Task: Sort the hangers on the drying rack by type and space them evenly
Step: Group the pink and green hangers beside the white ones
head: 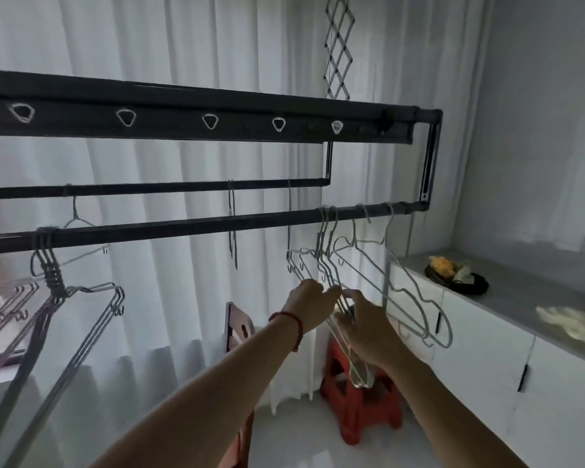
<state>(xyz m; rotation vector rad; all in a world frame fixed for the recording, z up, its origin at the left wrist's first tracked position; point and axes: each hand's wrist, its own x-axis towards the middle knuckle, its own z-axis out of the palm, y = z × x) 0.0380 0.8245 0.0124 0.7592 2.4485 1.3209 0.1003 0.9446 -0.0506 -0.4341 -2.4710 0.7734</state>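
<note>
Below front rail (183, 228), near its right end: both hands on bunched wire hangers (331, 265), long axes slanting down-right. Left hand (309, 307) fingers pinch them; right hand (368, 327) fingers curl round.

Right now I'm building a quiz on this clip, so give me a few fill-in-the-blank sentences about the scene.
1. The left hand wears a ____ wrist band.
2. Both hands, the right hand too, hold a bunch of wire ____.
3. Under the hands stands a red plastic ____.
4. The black bowl rests on the white ____.

Missing: red; hangers; stool; cabinet
</note>
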